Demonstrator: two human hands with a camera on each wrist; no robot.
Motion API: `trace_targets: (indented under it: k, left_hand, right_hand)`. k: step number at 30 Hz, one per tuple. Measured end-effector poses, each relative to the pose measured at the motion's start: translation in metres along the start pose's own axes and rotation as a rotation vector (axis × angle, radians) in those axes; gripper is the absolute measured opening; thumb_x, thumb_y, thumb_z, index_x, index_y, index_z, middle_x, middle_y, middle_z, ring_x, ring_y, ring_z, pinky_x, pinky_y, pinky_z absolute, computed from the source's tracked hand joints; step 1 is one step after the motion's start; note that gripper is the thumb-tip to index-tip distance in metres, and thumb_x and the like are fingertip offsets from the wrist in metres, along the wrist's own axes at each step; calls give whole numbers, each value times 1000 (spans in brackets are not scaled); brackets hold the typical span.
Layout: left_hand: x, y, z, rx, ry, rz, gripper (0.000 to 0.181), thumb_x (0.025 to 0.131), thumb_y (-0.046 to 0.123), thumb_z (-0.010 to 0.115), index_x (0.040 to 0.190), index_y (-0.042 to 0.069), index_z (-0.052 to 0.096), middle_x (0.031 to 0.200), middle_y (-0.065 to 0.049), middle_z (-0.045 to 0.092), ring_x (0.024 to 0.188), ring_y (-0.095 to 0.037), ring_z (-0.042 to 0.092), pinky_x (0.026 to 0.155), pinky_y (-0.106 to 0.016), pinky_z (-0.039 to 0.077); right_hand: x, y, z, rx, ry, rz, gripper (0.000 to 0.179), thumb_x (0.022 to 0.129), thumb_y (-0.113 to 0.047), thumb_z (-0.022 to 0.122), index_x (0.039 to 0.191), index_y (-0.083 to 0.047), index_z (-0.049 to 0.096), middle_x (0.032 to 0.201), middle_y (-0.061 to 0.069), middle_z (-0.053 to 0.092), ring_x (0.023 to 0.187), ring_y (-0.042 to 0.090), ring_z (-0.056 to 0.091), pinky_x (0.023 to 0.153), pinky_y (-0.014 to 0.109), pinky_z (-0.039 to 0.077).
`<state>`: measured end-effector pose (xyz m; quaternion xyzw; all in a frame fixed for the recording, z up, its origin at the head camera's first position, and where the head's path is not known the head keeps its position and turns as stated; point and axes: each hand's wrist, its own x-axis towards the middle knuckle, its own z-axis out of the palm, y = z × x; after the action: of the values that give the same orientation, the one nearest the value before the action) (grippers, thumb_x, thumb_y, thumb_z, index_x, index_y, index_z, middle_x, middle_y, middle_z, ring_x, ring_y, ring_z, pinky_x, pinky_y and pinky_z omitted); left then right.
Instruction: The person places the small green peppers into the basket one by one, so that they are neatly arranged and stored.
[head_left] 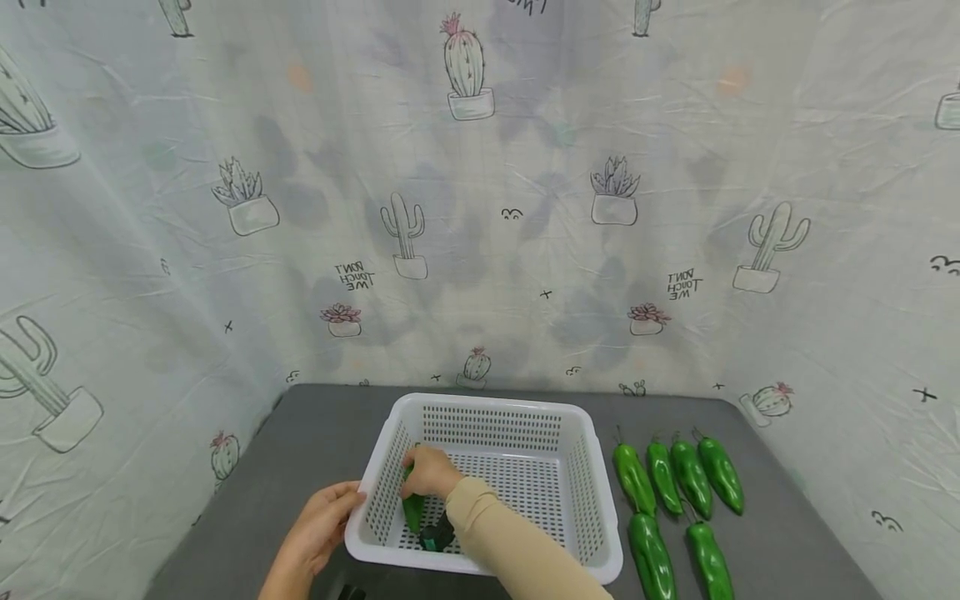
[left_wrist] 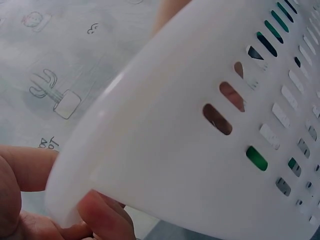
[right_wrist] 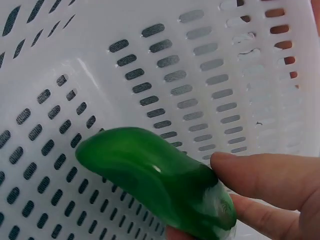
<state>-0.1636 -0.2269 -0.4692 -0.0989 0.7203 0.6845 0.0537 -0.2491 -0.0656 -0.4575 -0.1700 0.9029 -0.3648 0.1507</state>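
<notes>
Inside the white plastic basket [head_left: 491, 406], near its left wall, my right hand [head_left: 431, 472] pinches a green pepper [head_left: 412, 510] by its stem end. The right wrist view shows that pepper [right_wrist: 150, 175] low over the slotted floor, with thumb and fingers at its thick end. My left hand [head_left: 324, 521] grips the basket's left rim. In the left wrist view its thumb and fingers [left_wrist: 107, 217] pinch the rim's edge from both sides, and bits of green show through the wall slots.
To the right of the basket several green peppers [head_left: 663, 479] lie on the dark grey table [head_left: 322, 433], some in a row and others nearer the front. A pale curtain [head_left: 510, 275] with printed cacti hangs behind and at both sides.
</notes>
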Motion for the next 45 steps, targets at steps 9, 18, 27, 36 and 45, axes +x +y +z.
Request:
trace_targets:
  k: [9, 18, 27, 36, 45]
  left_hand:
    - [-2, 1, 0, -1, -13, 15, 49, 95, 11, 47, 129, -23, 36, 115, -28, 60, 99, -27, 63, 78, -39, 53]
    - [-2, 3, 2, -2, 21, 12, 46, 94, 9, 48, 127, -21, 40, 113, -26, 61, 97, -26, 63, 76, -38, 53]
    - [-2, 3, 3, 1, 34, 10, 45, 94, 9, 48, 127, -21, 41, 114, -27, 61, 97, -27, 63, 76, -39, 53]
    - [-1, 2, 2, -4, 20, 8, 47, 94, 10, 50, 127, -22, 40, 112, -25, 62, 95, -26, 64, 75, -40, 54]
    - [0, 2, 1, -6, 11, 9, 48, 94, 9, 48, 129, -22, 37, 111, -24, 62, 95, -26, 64, 75, -41, 54]
  right_hand:
    - [5, 4, 3, -14, -45, 38, 47, 69, -3, 79, 114, -3, 65, 103, 10, 65, 83, 18, 60, 72, 32, 53]
    - [9, 7, 4, -27, -74, 26, 50, 69, -5, 80, 116, -3, 63, 107, 11, 65, 85, 18, 61, 68, 30, 53]
    - [6, 4, 1, -14, -84, 33, 57, 69, -5, 79, 123, -1, 60, 114, 13, 63, 88, 21, 62, 68, 32, 53]
    - [5, 6, -11, -81, -45, 5, 67, 69, -16, 81, 129, -4, 56, 125, 13, 61, 109, 28, 58, 92, 44, 47]
    - [3, 26, -45, 33, 6, -51, 58, 75, -19, 77, 127, -7, 57, 125, 16, 58, 110, 32, 56, 89, 49, 47]
